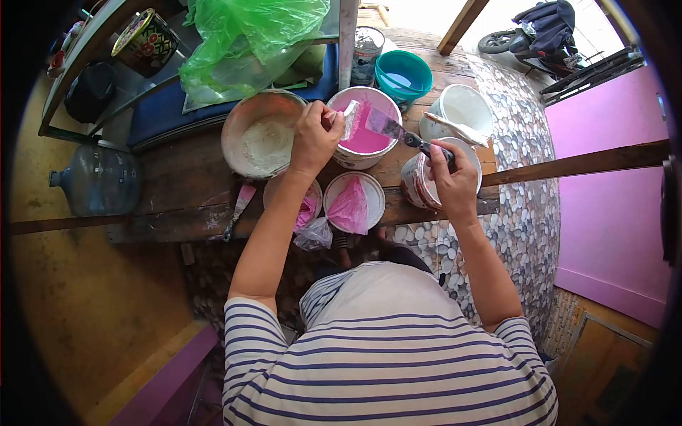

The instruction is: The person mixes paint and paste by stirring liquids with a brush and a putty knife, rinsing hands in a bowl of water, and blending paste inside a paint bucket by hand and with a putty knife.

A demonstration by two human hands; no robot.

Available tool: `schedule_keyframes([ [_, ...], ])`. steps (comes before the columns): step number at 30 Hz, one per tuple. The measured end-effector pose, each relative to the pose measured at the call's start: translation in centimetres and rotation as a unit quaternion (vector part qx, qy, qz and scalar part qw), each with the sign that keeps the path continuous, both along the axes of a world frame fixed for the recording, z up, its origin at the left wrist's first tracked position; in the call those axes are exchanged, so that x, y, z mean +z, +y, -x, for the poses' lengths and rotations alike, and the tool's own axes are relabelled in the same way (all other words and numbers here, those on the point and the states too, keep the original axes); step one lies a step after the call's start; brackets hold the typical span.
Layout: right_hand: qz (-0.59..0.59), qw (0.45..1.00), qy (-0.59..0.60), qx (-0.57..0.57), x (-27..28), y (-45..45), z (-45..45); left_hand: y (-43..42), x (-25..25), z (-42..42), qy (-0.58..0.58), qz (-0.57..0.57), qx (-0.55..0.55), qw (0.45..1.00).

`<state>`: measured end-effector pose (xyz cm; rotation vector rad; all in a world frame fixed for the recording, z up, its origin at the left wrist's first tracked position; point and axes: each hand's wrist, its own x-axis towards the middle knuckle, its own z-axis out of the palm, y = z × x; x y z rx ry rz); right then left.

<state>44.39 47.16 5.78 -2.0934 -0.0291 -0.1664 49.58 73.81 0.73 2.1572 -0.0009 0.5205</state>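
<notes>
My right hand [457, 177] is closed around the dark handle of a putty knife [414, 140]. Its blade, smeared with pink, reaches over a white bucket [357, 162] of pink paint [369, 141]. On the bucket's left side, my left hand [317, 135] pinches a small white flat piece [350, 119] above the paint; its exact kind is unclear. A basin of whitish powder [267, 145] stands beside my left hand. Below my right hand is a stained white bucket [419, 183].
A second scraper [239, 211] lies at the wooden bench's [170, 195] near edge. Pink plastic [349, 204] rests on a white lid [376, 199]. Farther back stand a teal bucket [419, 74], a can [364, 60] and a pale bucket [465, 105] with a brush across it.
</notes>
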Motion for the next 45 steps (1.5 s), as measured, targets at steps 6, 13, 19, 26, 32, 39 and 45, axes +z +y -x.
schedule_keyframes([
  [6, -0.241, 0.960, 0.141, 0.020, 1.6, -1.7, 6.6, 0.5, 0.0, -0.1, -0.012, 0.021, -0.014, 1.000],
  [13, -0.252, 0.909, 0.330, 0.042, -11.4, -1.8, 10.8, 0.3, -0.3, 0.9, -0.011, 0.035, -0.021, 0.999],
  [19, -0.236, 0.901, 0.363, 0.030, -21.4, -1.7, 10.9, 0.2, -0.7, 1.7, -0.017, 0.034, -0.011, 0.999],
  [26, 0.108, 0.954, 0.273, 0.052, -29.8, -3.8, 9.5, -0.7, -0.6, 2.9, -0.029, 0.065, -0.004, 0.997],
  [32, 0.136, 0.910, 0.392, 0.028, -20.3, -1.3, 9.1, -2.4, -2.1, 3.9, -0.069, 0.022, -0.006, 0.997],
  [39, -0.036, 0.971, 0.229, 0.056, -12.0, 1.0, 7.2, -4.4, -2.7, 6.0, -0.123, -0.056, -0.025, 0.991],
  [45, -0.101, 0.966, 0.223, 0.082, -6.9, 3.6, 5.2, -5.0, -3.2, 4.2, -0.094, -0.066, -0.023, 0.993],
])
